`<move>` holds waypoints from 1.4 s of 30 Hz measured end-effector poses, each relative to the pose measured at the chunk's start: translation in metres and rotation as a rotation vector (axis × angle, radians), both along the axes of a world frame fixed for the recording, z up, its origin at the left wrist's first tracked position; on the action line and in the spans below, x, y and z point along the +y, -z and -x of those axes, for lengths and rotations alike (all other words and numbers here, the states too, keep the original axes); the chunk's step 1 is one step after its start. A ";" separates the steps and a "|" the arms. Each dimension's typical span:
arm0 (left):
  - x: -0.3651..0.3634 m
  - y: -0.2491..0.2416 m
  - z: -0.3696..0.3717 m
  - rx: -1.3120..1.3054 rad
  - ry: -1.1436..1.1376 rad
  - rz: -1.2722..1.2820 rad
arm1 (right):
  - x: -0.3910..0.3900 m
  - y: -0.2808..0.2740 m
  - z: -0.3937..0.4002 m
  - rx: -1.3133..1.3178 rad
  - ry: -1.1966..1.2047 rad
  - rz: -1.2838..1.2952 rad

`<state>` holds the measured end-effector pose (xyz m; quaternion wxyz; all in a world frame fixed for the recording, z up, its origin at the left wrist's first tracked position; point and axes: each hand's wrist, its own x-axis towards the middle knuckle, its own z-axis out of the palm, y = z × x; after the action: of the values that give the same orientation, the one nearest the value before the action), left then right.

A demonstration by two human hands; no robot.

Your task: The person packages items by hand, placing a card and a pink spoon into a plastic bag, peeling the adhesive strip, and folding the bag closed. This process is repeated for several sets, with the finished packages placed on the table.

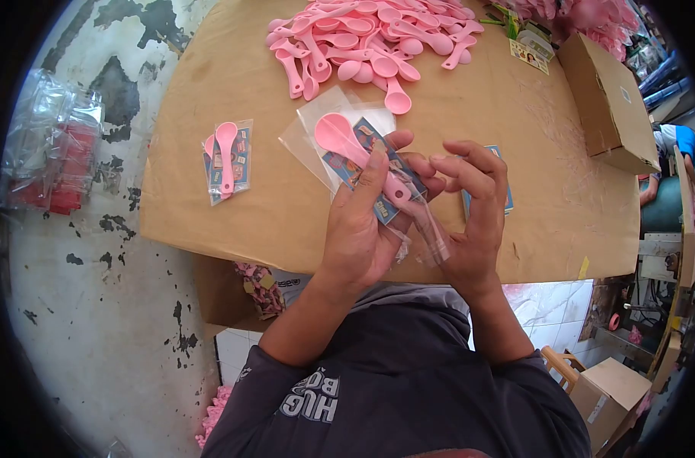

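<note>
My left hand (pixel 363 221) grips pink spoons (pixel 337 136) and a blue printed card (pixel 386 209), its thumb pressed over them. A clear plastic bag (pixel 431 229) lies around the lower part of the spoons and stretches toward my right hand (pixel 473 206). The right hand's fingers are spread and curved beside the bag; whether its palm or thumb touches the plastic is unclear. Behind the left hand, more clear bags (pixel 298 143) lie on the table. A stack of blue cards (pixel 508 177) is partly hidden behind the right hand.
A pink spoon heap (pixel 363 38) covers the table's (pixel 187 137) far side. One packed bag (pixel 228 162) lies at left. A cardboard box (pixel 603 107) stands at right, near small printed cards (pixel 529 57). Plastic packs (pixel 54 145) lie beyond the left edge. Another person's arm (pixel 650 188) shows at far right.
</note>
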<state>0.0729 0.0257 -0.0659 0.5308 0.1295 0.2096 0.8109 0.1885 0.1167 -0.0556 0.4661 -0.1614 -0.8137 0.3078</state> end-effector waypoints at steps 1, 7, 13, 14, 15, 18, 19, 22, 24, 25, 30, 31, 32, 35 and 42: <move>-0.001 -0.002 0.002 0.000 -0.001 -0.002 | 0.001 -0.001 0.001 0.017 -0.021 -0.017; -0.004 -0.021 0.021 -0.070 -0.023 0.093 | 0.013 -0.022 -0.020 -0.047 -0.357 -0.108; -0.011 -0.033 0.022 -0.042 0.151 0.069 | 0.026 -0.027 -0.016 -0.118 -0.170 -0.162; -0.012 -0.031 0.019 -0.054 0.213 0.061 | 0.023 -0.030 -0.012 -0.169 -0.135 -0.242; -0.013 -0.029 0.018 -0.067 0.274 0.057 | 0.020 -0.029 -0.009 -0.169 -0.136 -0.243; -0.015 -0.032 0.014 -0.034 0.302 0.057 | 0.019 -0.027 -0.002 -0.129 -0.208 -0.344; -0.016 -0.033 0.013 -0.010 0.308 0.063 | 0.020 -0.028 -0.003 -0.127 -0.207 -0.346; -0.016 -0.029 0.024 0.021 0.226 0.113 | 0.021 -0.037 -0.006 0.127 -0.406 0.032; -0.011 -0.026 0.026 0.185 0.017 0.088 | 0.013 -0.039 -0.012 0.133 -0.335 0.244; -0.010 -0.027 0.027 0.187 0.033 0.078 | 0.011 -0.040 -0.016 0.137 -0.277 0.461; -0.014 -0.047 0.013 0.555 0.082 0.193 | 0.010 -0.033 -0.013 -0.051 -0.333 0.656; -0.014 -0.049 0.011 0.615 0.091 0.320 | 0.009 -0.033 -0.012 -0.050 -0.338 0.652; -0.011 -0.045 0.008 0.629 0.018 0.313 | 0.007 -0.033 -0.013 -0.036 -0.294 0.697; -0.009 -0.042 0.002 0.720 -0.089 0.388 | 0.007 -0.025 -0.013 0.007 -0.131 0.567; -0.014 -0.047 -0.009 0.882 -0.123 0.477 | 0.021 -0.035 -0.004 -0.038 0.108 -0.203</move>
<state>0.0822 0.0113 -0.0192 0.3579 0.3221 0.6006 0.6382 0.1928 0.1373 -0.0205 0.4802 -0.1625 -0.8396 0.1949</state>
